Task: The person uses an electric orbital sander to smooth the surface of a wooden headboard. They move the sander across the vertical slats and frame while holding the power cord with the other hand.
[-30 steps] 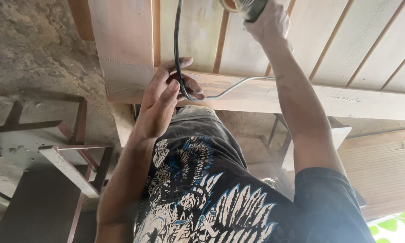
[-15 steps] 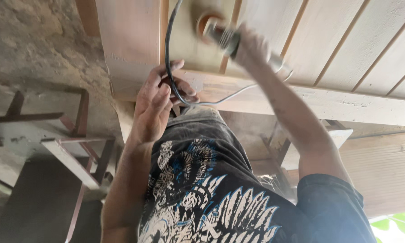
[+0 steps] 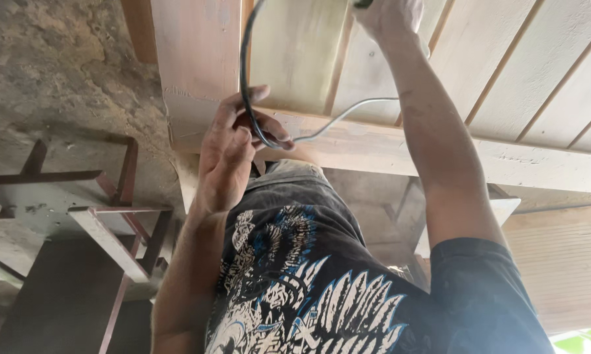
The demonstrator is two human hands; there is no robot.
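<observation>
Slatted wooden panel (image 3: 518, 72) with raised battens lies across the upper part of the head view, its pale sanded boards running from the middle out to the right edge, resting on a thick wooden beam (image 3: 505, 160). The right hand (image 3: 388, 14) is stretched far out over the panel at the top edge of the frame, fingers curled tight around the handle of a power tool (image 3: 362, 3), of which only a dark sliver shows; the working head is cut off by the frame, so its contact with the wood cannot be told. The left hand (image 3: 226, 154) rests at the near edge of the panel, fingers closed loosely on the black cord (image 3: 243, 72), which loops up from the hand toward the tool and carries on rightward as a lighter grey length along the beam.

Judging by the reach of the right arm and the dusty, pale boards, the step in hand looks like a sanding pass along the boards, with the cord held clear of the tool. A following stroke would call for steady downward pressure, keeping the tool flat between the battens, and slack fed through the left fingers so the cord does not drag. A rust-coloured metal frame (image 3: 112, 216) stands below to the left, well apart from the work.
</observation>
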